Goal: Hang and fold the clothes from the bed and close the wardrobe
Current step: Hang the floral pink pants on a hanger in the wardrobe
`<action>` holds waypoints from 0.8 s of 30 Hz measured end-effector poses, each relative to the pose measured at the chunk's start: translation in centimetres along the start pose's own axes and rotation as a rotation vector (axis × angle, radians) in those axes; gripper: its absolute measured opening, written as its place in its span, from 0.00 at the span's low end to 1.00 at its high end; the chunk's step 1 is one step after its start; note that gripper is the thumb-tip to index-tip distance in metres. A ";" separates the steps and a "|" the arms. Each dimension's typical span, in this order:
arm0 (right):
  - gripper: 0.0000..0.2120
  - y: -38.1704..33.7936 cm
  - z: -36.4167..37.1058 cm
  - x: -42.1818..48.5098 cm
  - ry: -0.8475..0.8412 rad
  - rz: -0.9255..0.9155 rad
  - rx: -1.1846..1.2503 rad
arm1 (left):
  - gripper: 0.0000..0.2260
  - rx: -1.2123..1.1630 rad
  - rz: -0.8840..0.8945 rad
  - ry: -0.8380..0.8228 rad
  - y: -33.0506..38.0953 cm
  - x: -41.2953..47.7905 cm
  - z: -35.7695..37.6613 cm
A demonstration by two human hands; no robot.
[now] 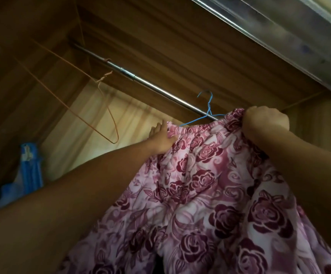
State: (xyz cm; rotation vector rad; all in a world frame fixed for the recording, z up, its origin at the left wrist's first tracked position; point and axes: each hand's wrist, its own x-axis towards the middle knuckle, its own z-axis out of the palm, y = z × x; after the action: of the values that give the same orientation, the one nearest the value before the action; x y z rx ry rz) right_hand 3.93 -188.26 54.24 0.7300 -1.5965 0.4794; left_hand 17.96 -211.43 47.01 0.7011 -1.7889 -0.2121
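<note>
A pink garment with dark red roses [198, 186] is raised up inside the wardrobe, close under the metal rail [141, 79]. It is draped over a blue wire hanger [207, 107] whose hook sits at the rail. My left hand [163, 138] grips the left end of the gathered waistband. My right hand [264, 120] is a fist bunched round the right end of the fabric. The hanger's lower part is hidden by the cloth.
An empty orange wire hanger [93, 107] hangs further left on the rail. A cream cloth [93, 135] hangs behind. Blue items [30, 167] sit low at the left. Wooden wardrobe walls [160, 36] surround; a metal door track [279, 32] runs at the top right.
</note>
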 end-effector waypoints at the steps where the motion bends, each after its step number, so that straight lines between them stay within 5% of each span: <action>1: 0.18 -0.6 0.0 0.0 -0.018 -0.019 -0.011 | 0.38 0.021 0.001 -0.022 0.1 0.0 0.2; 10: 0.18 -4.9 2.0 -4.1 -0.138 -0.155 0.067 | 0.32 0.072 -0.047 -0.112 -4.0 -2.3 1.9; 17: 0.20 -3.6 2.3 -6.7 -0.272 -0.200 0.172 | 0.34 -0.101 -0.025 -0.182 -5.8 -5.4 2.0; 24: 0.15 -2.2 2.9 -10.6 -0.127 -0.101 0.412 | 0.31 -0.113 -0.028 -0.246 -4.8 -8.7 3.0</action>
State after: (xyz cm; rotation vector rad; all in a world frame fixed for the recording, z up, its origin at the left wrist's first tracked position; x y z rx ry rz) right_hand 3.85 -189.89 43.11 1.1663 -1.5856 0.7100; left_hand 18.46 -211.03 36.63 0.6414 -1.9836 -0.4303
